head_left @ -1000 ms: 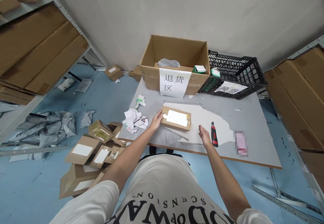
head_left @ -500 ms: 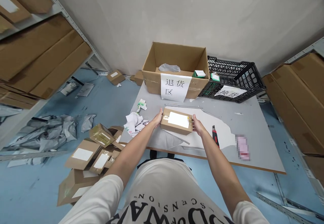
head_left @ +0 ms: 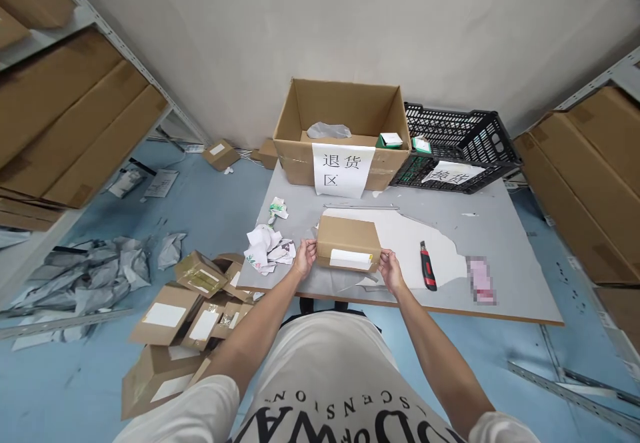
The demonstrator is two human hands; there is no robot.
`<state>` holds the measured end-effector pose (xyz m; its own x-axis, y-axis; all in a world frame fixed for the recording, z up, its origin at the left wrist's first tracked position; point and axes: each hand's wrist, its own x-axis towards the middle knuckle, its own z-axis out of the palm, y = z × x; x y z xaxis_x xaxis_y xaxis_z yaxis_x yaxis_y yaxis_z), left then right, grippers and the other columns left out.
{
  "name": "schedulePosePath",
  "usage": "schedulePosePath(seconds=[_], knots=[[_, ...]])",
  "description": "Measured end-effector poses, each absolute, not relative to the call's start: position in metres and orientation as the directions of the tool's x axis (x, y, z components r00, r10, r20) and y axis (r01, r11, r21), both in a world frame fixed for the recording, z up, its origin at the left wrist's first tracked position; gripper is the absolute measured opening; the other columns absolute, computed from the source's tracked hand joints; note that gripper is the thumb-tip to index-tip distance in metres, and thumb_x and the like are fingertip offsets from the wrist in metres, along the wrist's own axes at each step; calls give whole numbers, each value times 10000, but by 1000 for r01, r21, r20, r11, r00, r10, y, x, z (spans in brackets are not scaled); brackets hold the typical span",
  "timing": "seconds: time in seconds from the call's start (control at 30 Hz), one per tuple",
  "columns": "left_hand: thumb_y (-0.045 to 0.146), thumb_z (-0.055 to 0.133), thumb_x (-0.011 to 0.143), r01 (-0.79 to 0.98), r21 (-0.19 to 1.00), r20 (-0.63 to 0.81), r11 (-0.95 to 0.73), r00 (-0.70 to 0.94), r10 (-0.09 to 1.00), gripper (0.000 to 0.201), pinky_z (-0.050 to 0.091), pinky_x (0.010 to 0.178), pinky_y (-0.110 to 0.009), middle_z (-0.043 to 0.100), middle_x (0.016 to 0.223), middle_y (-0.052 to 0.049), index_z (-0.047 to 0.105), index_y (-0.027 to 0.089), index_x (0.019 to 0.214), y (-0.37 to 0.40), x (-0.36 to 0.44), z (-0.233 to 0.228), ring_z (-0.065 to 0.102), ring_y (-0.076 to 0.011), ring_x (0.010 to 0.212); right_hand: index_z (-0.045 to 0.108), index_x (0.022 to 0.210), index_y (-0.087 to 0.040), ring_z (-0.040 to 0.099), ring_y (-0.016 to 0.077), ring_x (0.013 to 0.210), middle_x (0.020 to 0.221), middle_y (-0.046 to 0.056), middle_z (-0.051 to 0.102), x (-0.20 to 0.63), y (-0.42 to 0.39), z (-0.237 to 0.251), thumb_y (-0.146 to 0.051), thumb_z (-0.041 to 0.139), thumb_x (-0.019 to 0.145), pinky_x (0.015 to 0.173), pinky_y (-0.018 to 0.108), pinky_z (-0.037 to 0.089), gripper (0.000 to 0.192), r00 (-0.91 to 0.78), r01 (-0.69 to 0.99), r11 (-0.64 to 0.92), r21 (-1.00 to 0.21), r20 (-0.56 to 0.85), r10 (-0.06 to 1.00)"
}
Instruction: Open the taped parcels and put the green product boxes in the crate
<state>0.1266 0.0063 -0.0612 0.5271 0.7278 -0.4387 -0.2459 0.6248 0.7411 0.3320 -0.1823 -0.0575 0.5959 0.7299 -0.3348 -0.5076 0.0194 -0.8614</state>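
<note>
A small brown cardboard parcel [head_left: 348, 237] sits near the front edge of the grey table [head_left: 500, 229]. Its white label now faces me on the near side. My left hand [head_left: 305, 257] grips its left end and my right hand [head_left: 389, 269] grips its right end. A red and black utility knife [head_left: 427, 266] lies on the table just right of my right hand. Crumpled white paper scraps [head_left: 267, 248] lie left of my left hand.
An open cardboard box [head_left: 345, 129] with a paper sign and a black plastic crate [head_left: 457, 146] stand at the table's back. Several small parcels [head_left: 193, 306] are piled on the blue floor at left, near grey plastic bags [head_left: 85, 273]. Shelves with flat cartons flank both sides.
My right hand came from the table to the parcel's right end. Both hands then tipped the parcel toward me, so its label moved from the top to the near side.
</note>
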Motion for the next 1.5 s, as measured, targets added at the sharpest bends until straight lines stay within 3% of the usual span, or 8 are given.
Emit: schedulePosePath(seconds=[0.27,0.5,0.7,0.83,1.07,1.27,1.5], knots=[[725,439,770,-148,724,-520,673,524,675,551,497,818,-328,696,951,-120,557,186,789,-4,106,-73,633,-240,1025,607,951,-293,614,213,1055,1147,24,659,314,-201,-79,-686,526,744,860,388,509,451,630,-501,-2,-865,-367,684],[678,316,854,-58,682,-597,729,531,601,616,492,821,-341,646,1153,-127,596,191,1107,-9,100,-82,613,-240,1065,592,1148,-271,455,259,1272,1326,62,552,303,-212,-84,-682,529,744,996,454,407,580,582,-540,-97,-836,-454,675],[719,191,844,31,622,-671,782,536,512,741,458,898,-367,589,1249,-142,585,177,1158,8,112,-65,548,-253,1166,610,1140,-298,381,247,1327,1394,47,482,320,-205,-73,-670,491,778,1008,469,384,534,480,-581,-272,-767,-592,647],[792,181,776,44,573,-680,818,583,445,834,453,906,-373,608,1204,-168,577,156,1143,24,122,-51,555,-271,1151,565,1193,-313,272,230,1383,1473,66,366,343,-192,-64,-740,331,796,1011,523,353,628,438,-610,-334,-719,-657,614],[864,51,687,141,504,-664,852,694,278,997,468,882,-398,663,1067,-175,607,142,1090,38,134,-38,616,-301,1043,510,1238,-248,522,262,1188,1330,136,515,364,-164,-35,-781,197,781,903,540,448,768,236,-672,-413,-615,-706,668],[847,74,715,165,554,-662,816,681,312,969,465,876,-391,661,1086,-163,608,145,1117,29,133,-27,604,-294,1065,562,1157,-251,517,266,1186,1296,122,543,356,-158,-13,-766,224,798,916,509,445,713,167,-604,-488,-630,-698,696],[777,148,797,0,693,-529,721,680,508,828,445,912,-360,637,1157,-135,602,178,1144,27,133,-12,561,-263,1139,582,1053,-263,529,256,1170,1236,88,593,369,-160,1,-764,219,802,873,458,478,668,270,-591,-370,-717,-608,747]])
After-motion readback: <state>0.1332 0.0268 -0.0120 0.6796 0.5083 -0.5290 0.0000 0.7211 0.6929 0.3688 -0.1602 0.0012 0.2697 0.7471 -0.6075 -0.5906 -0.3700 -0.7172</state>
